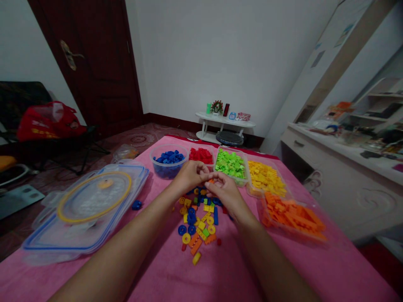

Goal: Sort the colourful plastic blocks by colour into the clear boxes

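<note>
Pinching a small orange plastic piece (211, 181) at frame centre, the right hand (224, 188) meets the left hand (189, 174), whose grip is unclear, over studded bricks (202, 226) on pink cloth (226, 268); clear tubs (242, 182) hold blue, red, green, yellow, orange pieces.

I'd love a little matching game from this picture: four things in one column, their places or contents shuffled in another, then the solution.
Things:
1. Round tub
2. Green pieces
3. Stacked lids
4. Left hand and right hand

Places or contents:
A. Close together over the loose pieces
B. On the left of the pink cloth
C. Holds blue pieces
D. Between red pieces and yellow pieces

Pairs: 1-C, 2-D, 3-B, 4-A
</note>
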Available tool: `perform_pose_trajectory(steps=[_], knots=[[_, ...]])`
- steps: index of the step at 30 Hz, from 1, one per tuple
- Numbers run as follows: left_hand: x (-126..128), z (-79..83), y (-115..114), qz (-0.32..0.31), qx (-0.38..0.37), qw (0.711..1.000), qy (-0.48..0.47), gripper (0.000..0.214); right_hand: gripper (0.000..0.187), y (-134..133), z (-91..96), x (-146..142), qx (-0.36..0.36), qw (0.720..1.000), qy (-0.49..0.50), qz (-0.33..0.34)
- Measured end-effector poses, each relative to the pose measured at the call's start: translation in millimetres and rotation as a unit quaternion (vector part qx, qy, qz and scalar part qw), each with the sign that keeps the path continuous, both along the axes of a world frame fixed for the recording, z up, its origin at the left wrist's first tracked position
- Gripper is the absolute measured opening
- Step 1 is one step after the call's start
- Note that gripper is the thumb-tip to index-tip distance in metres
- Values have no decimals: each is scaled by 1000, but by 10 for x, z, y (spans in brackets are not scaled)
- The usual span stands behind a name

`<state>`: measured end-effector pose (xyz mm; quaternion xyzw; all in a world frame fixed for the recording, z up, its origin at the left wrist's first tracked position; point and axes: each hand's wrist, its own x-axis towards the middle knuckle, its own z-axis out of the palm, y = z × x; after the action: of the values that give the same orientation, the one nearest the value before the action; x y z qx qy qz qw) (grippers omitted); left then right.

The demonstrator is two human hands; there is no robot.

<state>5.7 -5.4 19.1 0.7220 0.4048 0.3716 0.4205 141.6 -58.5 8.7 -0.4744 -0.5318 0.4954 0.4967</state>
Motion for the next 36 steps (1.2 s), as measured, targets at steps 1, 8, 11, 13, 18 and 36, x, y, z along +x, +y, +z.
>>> perform_pose_trajectory(steps=[1,8,11,13,18,36], knots=[[0,10,-3,-3,-15,1000,-5,17,25,-1,-7,3,-1,1000,-14,-7],[-45,-15,75,36,29,999,-14,17,13,-21,-151,8,33,970,-234,54],[-59,-21,94,45,49,998,0,16,18,-74,-206,-32,98,924,-359,91],[-59,-13,89,47,58,997,9,16,24,-120,-217,-69,116,891,-429,97],[-43,3,66,40,70,997,17,16,25,-212,-184,-165,123,846,-509,100],[-26,-64,94,35,89,993,76,19,16,-437,852,1903,-32,763,-633,-130]])
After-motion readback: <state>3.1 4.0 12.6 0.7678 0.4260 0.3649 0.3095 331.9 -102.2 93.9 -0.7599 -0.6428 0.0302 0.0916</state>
